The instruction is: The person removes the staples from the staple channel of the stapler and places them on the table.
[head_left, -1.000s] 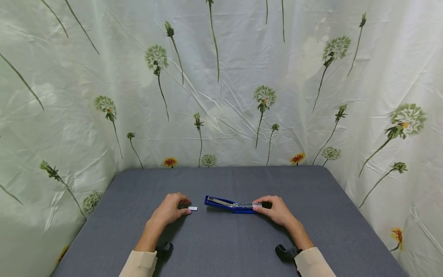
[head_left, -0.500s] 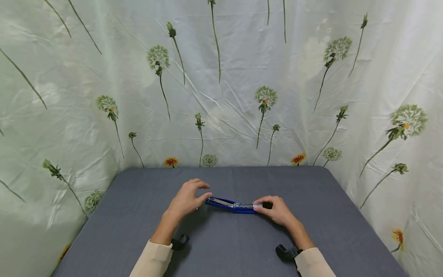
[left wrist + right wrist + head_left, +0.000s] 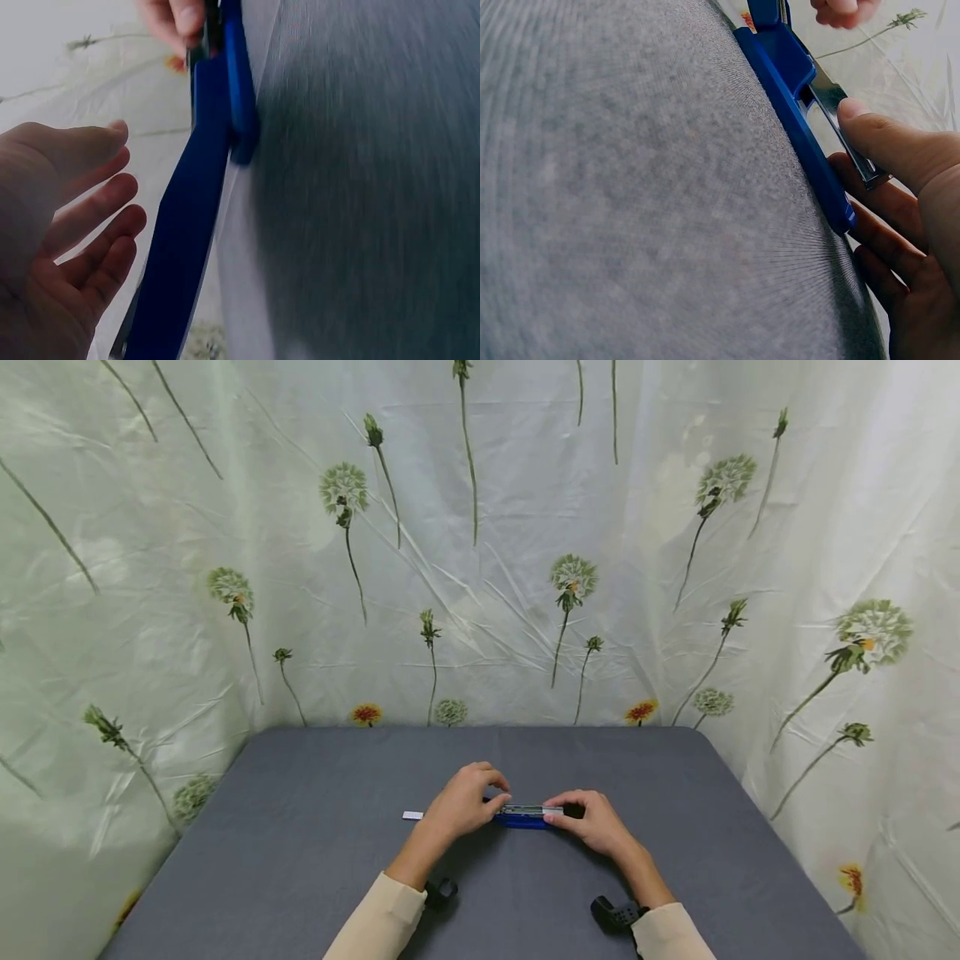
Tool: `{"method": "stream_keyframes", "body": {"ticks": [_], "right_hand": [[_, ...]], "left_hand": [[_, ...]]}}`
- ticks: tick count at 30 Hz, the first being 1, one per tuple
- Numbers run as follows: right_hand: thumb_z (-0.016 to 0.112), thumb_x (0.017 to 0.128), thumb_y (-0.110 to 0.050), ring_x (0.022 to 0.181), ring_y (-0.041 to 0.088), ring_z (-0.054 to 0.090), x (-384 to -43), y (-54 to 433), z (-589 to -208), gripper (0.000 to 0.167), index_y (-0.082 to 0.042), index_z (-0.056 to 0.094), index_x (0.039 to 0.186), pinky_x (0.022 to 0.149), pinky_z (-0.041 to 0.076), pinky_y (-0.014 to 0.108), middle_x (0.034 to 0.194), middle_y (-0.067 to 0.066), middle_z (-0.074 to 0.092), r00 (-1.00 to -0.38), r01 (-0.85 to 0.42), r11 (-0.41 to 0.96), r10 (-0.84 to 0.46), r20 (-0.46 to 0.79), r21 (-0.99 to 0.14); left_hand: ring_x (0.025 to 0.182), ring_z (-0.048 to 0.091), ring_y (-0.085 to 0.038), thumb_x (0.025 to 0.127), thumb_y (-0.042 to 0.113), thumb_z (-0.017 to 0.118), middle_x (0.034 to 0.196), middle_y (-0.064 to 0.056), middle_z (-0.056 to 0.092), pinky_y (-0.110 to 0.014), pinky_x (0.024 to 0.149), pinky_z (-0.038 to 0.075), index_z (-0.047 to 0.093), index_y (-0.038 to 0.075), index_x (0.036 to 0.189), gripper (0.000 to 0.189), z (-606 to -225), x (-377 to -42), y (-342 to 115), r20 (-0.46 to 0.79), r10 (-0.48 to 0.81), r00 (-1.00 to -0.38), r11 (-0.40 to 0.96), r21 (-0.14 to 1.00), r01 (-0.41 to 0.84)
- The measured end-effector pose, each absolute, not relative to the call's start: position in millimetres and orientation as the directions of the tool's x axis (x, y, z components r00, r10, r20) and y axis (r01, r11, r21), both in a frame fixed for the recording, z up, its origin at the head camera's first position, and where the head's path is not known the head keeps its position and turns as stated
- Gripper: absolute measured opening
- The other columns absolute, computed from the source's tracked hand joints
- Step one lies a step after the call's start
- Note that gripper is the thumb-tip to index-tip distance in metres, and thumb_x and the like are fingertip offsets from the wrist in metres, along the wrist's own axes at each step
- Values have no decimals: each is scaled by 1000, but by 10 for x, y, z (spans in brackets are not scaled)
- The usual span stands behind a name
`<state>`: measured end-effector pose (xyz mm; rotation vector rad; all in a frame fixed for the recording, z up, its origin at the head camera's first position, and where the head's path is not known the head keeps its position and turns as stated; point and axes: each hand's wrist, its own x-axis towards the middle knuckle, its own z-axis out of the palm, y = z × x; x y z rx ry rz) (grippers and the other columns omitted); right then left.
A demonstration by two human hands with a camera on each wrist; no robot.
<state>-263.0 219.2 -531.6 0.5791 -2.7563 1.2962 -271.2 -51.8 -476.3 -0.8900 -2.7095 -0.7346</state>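
Note:
A blue stapler (image 3: 527, 822) lies on the grey table, its top arm swung back and its metal magazine exposed. My right hand (image 3: 596, 820) holds the right end of the stapler; in the right wrist view the thumb (image 3: 877, 135) lies against the metal magazine (image 3: 831, 96), with fingers on the other side. Over the stapler's left half is my left hand (image 3: 463, 800), hiding most of the swung-back arm. The left wrist view shows that hand's fingers (image 3: 101, 206) loosely bent, apart from the blue arm (image 3: 184, 225) and holding nothing.
A small whitish strip (image 3: 412, 816), perhaps staples, lies on the table (image 3: 315, 860) left of the left hand. Behind the table hangs a pale curtain (image 3: 495, 610) printed with flowers. Each wrist wears a black strapped device (image 3: 615, 914).
My left hand has left the small whitish strip and moved right, past the stapler's left end to above its middle. The right hand keeps its hold, and the stapler has hardly moved.

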Motion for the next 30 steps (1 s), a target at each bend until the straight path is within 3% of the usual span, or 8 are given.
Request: {"method": "stream_keyframes", "body": {"ticks": [12,21,30], "right_hand": [[77,93,-39,106,24,70,-2608,2182,-5333,23,-23,80,109,95,54,42,110,-1,77,-924,-356,557,-332,191,-750],[78,93,-37,106,22,70,-2621,2176,-5320,22,-22,81,109,93,53,34,111,-1,78,-923,-356,548,-335,191,-757],[79,92,-37,103,20,71,-2640,2202,-5329,21,-23,81,108,92,55,33,108,-3,78,-917,-377,547,-334,218,-747]], "left_hand": [[97,68,-13,95,26,77,102,4,71,-30,87,58,79,20,97,7,-4923,-2729,-239,294,550,-782,675,395,623],[87,66,-8,95,27,76,96,7,70,-22,76,54,79,21,95,6,-5018,-2741,-140,266,579,-771,670,383,636],[87,66,-8,96,25,75,98,5,71,-24,77,56,83,19,98,10,-5014,-2728,-58,258,572,-779,692,357,627]]}}
